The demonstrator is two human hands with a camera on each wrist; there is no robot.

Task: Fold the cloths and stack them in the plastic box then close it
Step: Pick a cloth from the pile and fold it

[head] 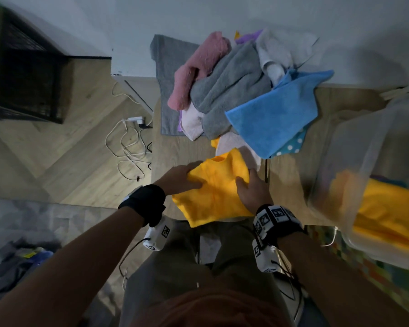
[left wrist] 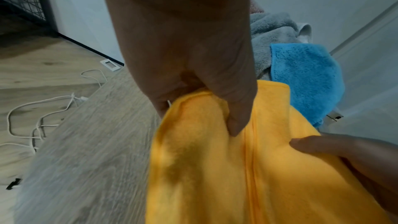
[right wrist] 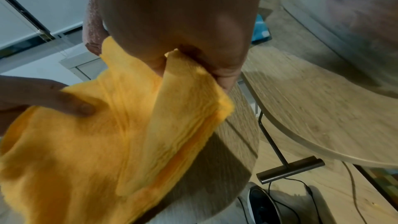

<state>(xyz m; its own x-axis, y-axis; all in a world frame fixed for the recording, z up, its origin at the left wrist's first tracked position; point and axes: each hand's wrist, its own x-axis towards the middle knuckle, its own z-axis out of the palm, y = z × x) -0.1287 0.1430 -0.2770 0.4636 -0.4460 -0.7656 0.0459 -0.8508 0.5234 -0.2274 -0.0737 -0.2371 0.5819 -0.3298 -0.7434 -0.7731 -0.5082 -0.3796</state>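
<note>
I've got both grips pinching the yellow microfibre cloth (head: 216, 192) at the bench's (head: 172, 147) near edge, left hand (head: 182, 178) + right hand (head: 252, 190), mid-fold. Translucent plastic box (head: 354, 147), right, holds yellow cloths already; unfolded pile (head: 241, 90) remains, lid not on.

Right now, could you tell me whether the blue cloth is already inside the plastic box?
No, the blue cloth lies on the pile on the table, outside the plastic box.

two hands on one yellow cloth (head: 216, 192), one plastic box (head: 354, 147) with one yellow cloth inside, one pile with one blue cloth (head: 273, 116), one pink cloth (head: 198, 69), two grey cloths, one dotted cloth (head: 293, 147)
</note>
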